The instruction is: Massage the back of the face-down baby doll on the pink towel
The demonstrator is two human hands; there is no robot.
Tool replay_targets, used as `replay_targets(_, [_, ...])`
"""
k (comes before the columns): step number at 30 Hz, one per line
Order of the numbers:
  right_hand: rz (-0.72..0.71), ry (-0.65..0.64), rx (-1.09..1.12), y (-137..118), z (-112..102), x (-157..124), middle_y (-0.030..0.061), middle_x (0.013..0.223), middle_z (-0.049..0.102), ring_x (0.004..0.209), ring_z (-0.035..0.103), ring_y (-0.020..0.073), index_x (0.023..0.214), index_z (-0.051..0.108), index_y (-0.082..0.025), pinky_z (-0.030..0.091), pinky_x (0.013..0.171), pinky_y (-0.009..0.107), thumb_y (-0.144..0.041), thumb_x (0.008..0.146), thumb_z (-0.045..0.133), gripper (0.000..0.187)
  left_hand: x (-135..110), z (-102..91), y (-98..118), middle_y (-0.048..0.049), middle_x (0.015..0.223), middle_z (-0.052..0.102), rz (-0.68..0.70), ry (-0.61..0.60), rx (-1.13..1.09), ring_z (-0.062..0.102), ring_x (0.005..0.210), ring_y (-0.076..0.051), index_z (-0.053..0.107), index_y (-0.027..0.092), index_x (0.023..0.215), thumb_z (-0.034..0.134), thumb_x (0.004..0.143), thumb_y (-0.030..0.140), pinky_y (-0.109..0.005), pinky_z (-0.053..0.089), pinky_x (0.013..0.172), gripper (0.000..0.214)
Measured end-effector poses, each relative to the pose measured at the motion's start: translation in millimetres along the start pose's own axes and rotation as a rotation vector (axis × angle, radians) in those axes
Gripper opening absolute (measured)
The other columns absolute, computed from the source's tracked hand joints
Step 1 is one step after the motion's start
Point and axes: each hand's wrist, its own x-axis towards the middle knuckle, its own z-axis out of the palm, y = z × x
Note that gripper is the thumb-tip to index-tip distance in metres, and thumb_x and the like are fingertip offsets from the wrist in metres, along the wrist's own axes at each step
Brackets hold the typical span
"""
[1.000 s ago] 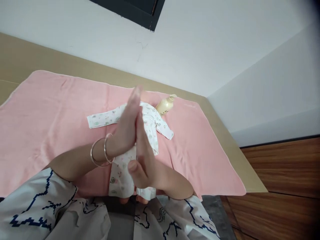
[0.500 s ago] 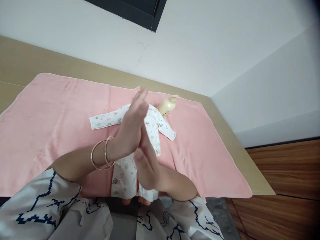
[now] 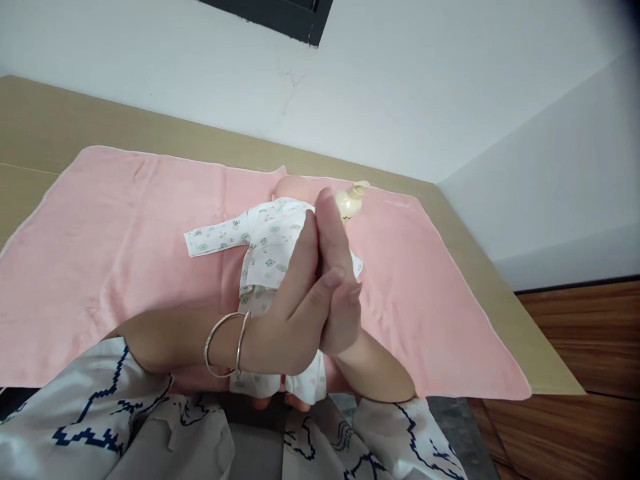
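Note:
My left hand point(image 3: 295, 320), with two thin bangles at the wrist, is laid palm to palm against my right hand point(image 3: 344, 310). Both have their fingers stretched out, pointing away from me, and nothing shows between them. Below the hands a baby doll point(image 3: 293, 188) lies on its back, its head at the far side and its feet at the near edge. It wears a white printed top point(image 3: 273, 233) and matching trousers point(image 3: 255, 385). My hands and forearms hide part of its body and one sleeve. Beyond my fingertips is a pale yellow pump bottle point(image 3: 349, 202), partly covered.
A pink blanket point(image 3: 160, 220) is spread beneath the doll on a tan tabletop point(image 3: 165, 130). A white wall point(image 3: 390, 87) rises behind it. Wood-grain panels point(image 3: 575, 340) stand low on the right.
My joined hands have shifted right and nearer to me, turning against each other. The doll's head and more of its top now show, while the bottle and right sleeve are more covered.

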Motion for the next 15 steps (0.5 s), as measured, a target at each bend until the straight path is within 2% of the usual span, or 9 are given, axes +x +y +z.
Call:
replay_targets(2, [-0.028, 0.036, -0.013, 3.8, 3.2, 1.8, -0.0117, 0.169, -0.001, 0.156, -0.007, 0.0250, 0.157, -0.019, -0.036, 0.014, 0.131, 0.055, -0.067, 0.095, 0.005, 0.073, -0.4, -4.5, -2.4, 0.0101, 0.164, 0.031, 0.189, -0.057, 0.191, -0.001, 0.158, -0.017, 0.035, 0.034, 0.153, 0.037, 0.104, 0.034, -0.032, 0.004, 0.132, 0.049])
replay_targets(4, [-0.106, 0.016, 0.004, 6.0, 10.9, -1.0, -0.0158, 0.168, -0.008, 0.156, -0.010, 0.0279, 0.155, -0.019, -0.042, 0.009, 0.131, 0.057, -0.069, 0.094, 0.023, 0.079, 1.4, -10.4, -0.4, 0.0087, 0.161, 0.037, 0.256, -0.068, 0.265, 0.001, 0.158, -0.021, 0.039, 0.036, 0.151, 0.036, 0.104, 0.040, -0.039, 0.005, 0.133, 0.047])
replay_targets(5, [-0.155, -0.008, 0.021, 5.8, 15.6, -3.8, -0.0181, 0.167, -0.013, 0.155, -0.012, 0.0289, 0.154, -0.021, -0.044, 0.009, 0.131, 0.058, -0.068, 0.093, 0.030, 0.083, 2.8, -12.9, 2.6, 0.0075, 0.159, 0.041, 0.289, -0.037, 0.278, 0.003, 0.158, -0.023, 0.041, 0.036, 0.150, 0.035, 0.104, 0.045, -0.041, 0.006, 0.133, 0.047])
replay_targets(7, [-0.232, -0.073, 0.047, 2.0, 25.1, -11.0, -0.0205, 0.164, -0.023, 0.154, -0.014, 0.0300, 0.152, -0.025, -0.044, 0.010, 0.131, 0.056, -0.065, 0.091, 0.037, 0.089, 6.5, -16.2, 12.3, 0.0072, 0.156, 0.045, 0.348, 0.077, 0.242, 0.008, 0.158, -0.023, 0.048, 0.035, 0.146, 0.028, 0.103, 0.052, -0.039, 0.009, 0.133, 0.050])
replay_targets(10, [-0.236, -0.152, 0.069, -9.3, 33.7, -20.7, -0.0184, 0.163, -0.026, 0.154, -0.009, 0.0320, 0.151, -0.030, -0.041, 0.017, 0.130, 0.054, -0.062, 0.091, 0.038, 0.093, 13.3, -18.4, 29.6, 0.0129, 0.154, 0.048, 0.372, 0.231, 0.104, 0.017, 0.157, -0.019, 0.058, 0.038, 0.137, 0.010, 0.103, 0.052, -0.030, 0.018, 0.130, 0.060])
replay_targets(12, [-0.235, -0.166, 0.120, -15.8, 34.1, -23.4, -0.0156, 0.165, -0.021, 0.154, -0.002, 0.0342, 0.152, -0.029, -0.040, 0.020, 0.129, 0.054, -0.061, 0.093, 0.036, 0.091, 16.9, -19.6, 36.9, 0.0170, 0.154, 0.047, 0.381, 0.243, 0.081, 0.019, 0.156, -0.015, 0.058, 0.042, 0.134, 0.006, 0.102, 0.049, -0.026, 0.022, 0.129, 0.061])
replay_targets(15, [-0.242, -0.177, 0.160, -18.5, 28.3, -22.0, -0.0125, 0.167, -0.014, 0.154, 0.006, 0.0349, 0.153, -0.028, -0.040, 0.022, 0.128, 0.055, -0.060, 0.095, 0.035, 0.088, 16.9, -19.8, 36.0, 0.0195, 0.154, 0.046, 0.398, 0.286, 0.107, 0.017, 0.156, -0.014, 0.056, 0.044, 0.135, 0.010, 0.103, 0.047, -0.027, 0.024, 0.128, 0.056])
